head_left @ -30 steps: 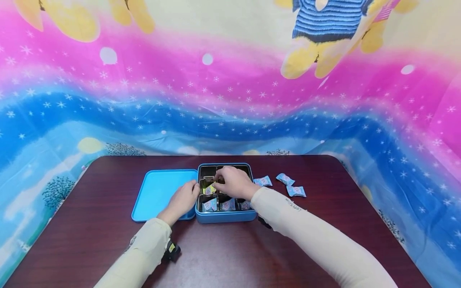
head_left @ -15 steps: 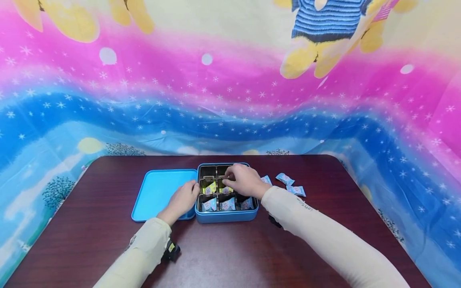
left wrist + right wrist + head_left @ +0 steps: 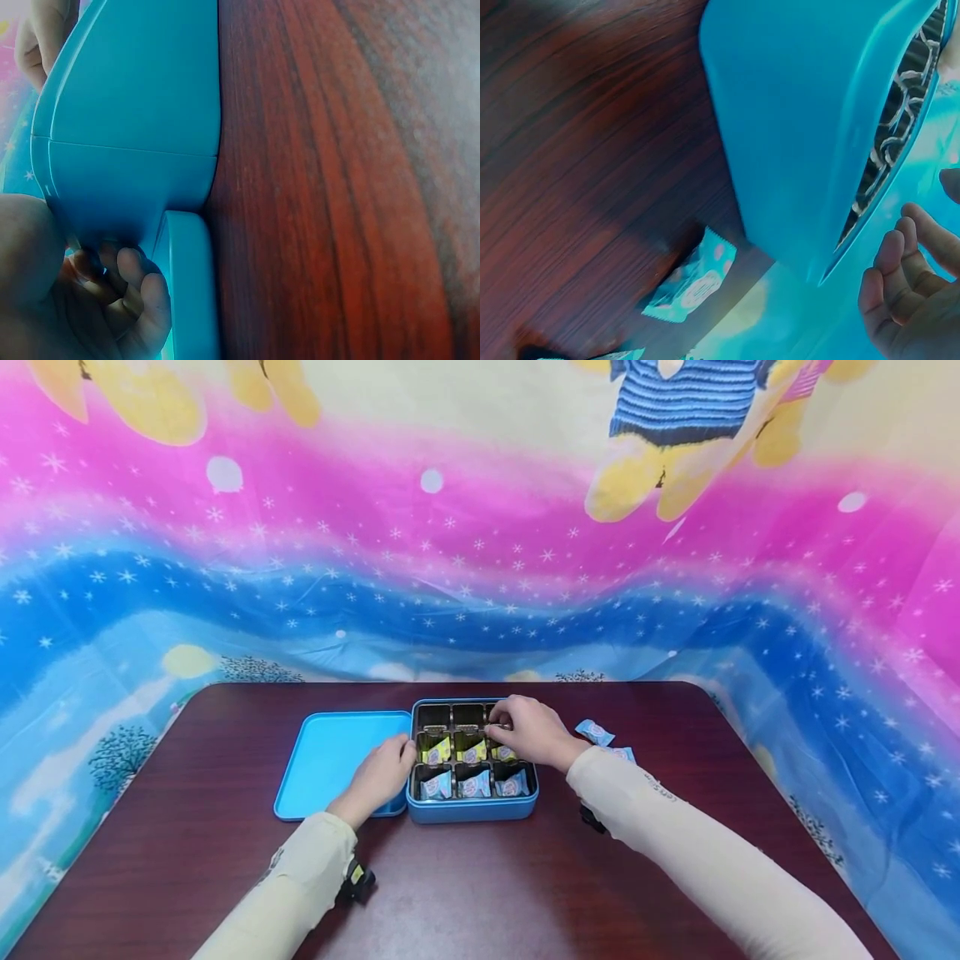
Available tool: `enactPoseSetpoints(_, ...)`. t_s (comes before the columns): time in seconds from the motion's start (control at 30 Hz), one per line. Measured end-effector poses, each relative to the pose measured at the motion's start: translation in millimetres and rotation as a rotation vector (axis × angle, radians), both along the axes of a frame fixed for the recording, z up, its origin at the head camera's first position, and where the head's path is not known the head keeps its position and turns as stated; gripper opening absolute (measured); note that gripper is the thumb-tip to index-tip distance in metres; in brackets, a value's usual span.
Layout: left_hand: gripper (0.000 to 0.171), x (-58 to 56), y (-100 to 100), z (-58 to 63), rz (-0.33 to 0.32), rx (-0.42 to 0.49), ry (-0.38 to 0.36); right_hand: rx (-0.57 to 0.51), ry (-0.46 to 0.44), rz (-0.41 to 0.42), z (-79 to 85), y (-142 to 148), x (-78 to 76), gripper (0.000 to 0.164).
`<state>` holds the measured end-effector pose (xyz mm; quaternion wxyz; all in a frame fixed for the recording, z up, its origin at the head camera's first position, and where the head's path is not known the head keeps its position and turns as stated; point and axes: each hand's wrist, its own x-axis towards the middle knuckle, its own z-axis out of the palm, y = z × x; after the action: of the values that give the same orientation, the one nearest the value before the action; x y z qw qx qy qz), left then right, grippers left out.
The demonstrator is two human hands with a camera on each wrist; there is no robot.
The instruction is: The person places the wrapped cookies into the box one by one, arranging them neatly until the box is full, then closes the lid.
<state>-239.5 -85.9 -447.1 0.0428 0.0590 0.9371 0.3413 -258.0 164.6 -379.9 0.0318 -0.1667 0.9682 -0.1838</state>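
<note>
A blue box [image 3: 472, 812] with a dark divided insert stands at the table's middle. Blue-wrapped candies [image 3: 474, 786] lie in its front row, yellow-wrapped candies [image 3: 471, 752] in the middle row. My right hand [image 3: 528, 731] hovers over the box's right side, fingers bent, partly covering the right column. The right wrist view shows its fingertips [image 3: 891, 251] apart from the thumb, nothing between them. My left hand [image 3: 381, 774] rests at the box's left edge. In the left wrist view its loosely bent fingers [image 3: 154, 304] are by the box wall.
A light blue lid [image 3: 337, 760] lies flat against the box's left side, partly under my left hand. Loose blue-wrapped candies [image 3: 595, 732] lie on the dark wooden table [image 3: 480, 893] right of the box. A printed cloth [image 3: 480, 568] hangs behind the table.
My right hand has moved rightward across the box, uncovering the yellow candies in the middle and right compartments and the front right blue candy. My left hand has stayed in place.
</note>
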Motion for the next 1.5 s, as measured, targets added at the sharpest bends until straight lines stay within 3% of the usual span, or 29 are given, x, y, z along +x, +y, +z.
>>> enactPoseSetpoints(0.9,0.031,-0.6,0,-2.2,0.005,0.011,0.003,-0.051,0.042,-0.041,-2.8,59,9.3,0.022)
enactPoseSetpoints(1.5,0.033,0.5,-1,-1.3,0.003,0.015,-0.005,-0.123,-0.012,-0.046,-5.2,102,13.9,0.029)
